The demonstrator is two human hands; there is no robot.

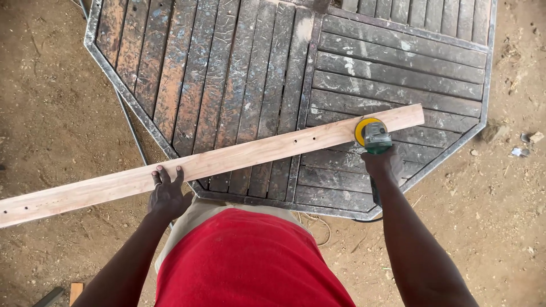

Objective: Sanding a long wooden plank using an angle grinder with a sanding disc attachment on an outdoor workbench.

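Nearest to me, my red shirt (250, 261) fills the bottom of the view, with both forearms reaching out past it. My left hand (168, 193) lies palm down on the near edge of the long wooden plank (210, 165), fingers spread flat across its top face and not curled round it — a pressing hold that looks meant to keep the board from sliding or chattering. My right hand (382, 164) is closed around the body of a green angle grinder (375, 139), whose yellow sanding disc (364, 129) sits flat on the plank near its far right end; its cord trails back beside my forearm. The plank lies slantwise across a dark slatted metal-framed table (398, 74), its left part overhanging the bare dirt ground (51, 102). I judge the table serves as the support under the stretch being sanded. A few small holes show in the board, mid-length and at the left end. Beyond the table, stones (529, 139) lie scattered on the earth.
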